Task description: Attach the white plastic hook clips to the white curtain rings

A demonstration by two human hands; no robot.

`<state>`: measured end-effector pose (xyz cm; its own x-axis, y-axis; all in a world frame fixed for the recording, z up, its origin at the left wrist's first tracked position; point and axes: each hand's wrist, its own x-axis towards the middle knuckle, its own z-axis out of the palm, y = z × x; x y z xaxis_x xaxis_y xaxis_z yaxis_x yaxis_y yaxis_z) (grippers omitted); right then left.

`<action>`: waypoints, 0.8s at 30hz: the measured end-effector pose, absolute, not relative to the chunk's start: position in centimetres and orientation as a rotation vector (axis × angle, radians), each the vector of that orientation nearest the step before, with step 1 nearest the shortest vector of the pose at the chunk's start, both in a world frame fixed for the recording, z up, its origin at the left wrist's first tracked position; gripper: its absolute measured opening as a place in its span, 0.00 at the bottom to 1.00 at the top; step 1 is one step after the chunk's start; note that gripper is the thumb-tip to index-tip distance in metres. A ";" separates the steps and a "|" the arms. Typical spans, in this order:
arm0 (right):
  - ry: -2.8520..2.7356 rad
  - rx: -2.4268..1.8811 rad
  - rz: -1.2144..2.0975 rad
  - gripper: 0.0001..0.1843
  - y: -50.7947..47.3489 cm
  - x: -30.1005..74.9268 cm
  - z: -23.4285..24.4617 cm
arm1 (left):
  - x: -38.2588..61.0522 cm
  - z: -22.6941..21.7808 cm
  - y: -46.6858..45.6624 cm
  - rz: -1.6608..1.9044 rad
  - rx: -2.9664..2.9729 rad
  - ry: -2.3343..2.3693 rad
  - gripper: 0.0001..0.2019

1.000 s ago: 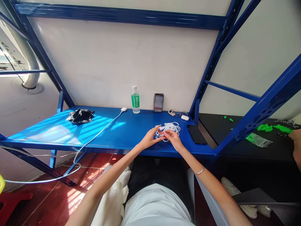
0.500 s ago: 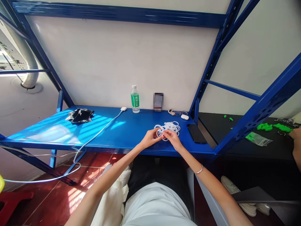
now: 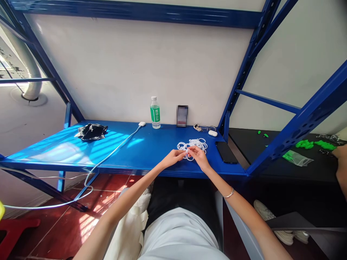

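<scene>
A loose pile of white plastic rings (image 3: 200, 143) lies on the blue table (image 3: 162, 144), just in front of me. My left hand (image 3: 173, 158) is at the pile's near left side, its thumb and fingers pinched on a small white ring. Close against it, my right hand (image 3: 198, 156) pinches white ring material too, fingertips almost meeting those of the left. The small part between the fingertips is mostly hidden, and I cannot tell whether the two hands share one ring.
Around the table are a black phone (image 3: 226, 152), a white earbud case (image 3: 213, 133), glasses (image 3: 208, 128), a propped phone (image 3: 182, 116), a water bottle (image 3: 155, 113), a white cable (image 3: 116, 150) and a crumpled black bag (image 3: 91, 132). Another person's arm (image 3: 341, 162) shows beside green pieces (image 3: 304, 144).
My left fingers have closed up and flattened, where before they curved round a ring. My right hand has stayed nearly in place, its fingertips still at the rings. The view has shifted slightly.
</scene>
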<state>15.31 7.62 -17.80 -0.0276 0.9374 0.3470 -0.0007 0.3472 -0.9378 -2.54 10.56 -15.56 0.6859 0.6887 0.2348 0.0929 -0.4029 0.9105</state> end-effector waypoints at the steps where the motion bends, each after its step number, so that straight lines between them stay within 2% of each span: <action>1: -1.373 -0.938 0.971 0.17 7.7 15.3 -17.8 | -2.6 -15.6 10.6 0.751 1.892 0.618 0.26; 10: -1.426 -0.925 0.912 0.13 7.5 15.3 -18.0 | -2.5 -15.7 10.7 0.736 1.769 0.681 0.34; 24: -1.502 -0.961 0.730 0.13 7.2 15.2 -18.1 | -2.8 -15.9 11.5 0.906 1.850 0.755 0.27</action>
<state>15.23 7.18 -18.09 -0.0131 0.8794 0.4758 0.1697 0.4709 -0.8657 -2.78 11.52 -15.86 0.5424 0.7948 0.2722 0.1244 -0.3964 0.9096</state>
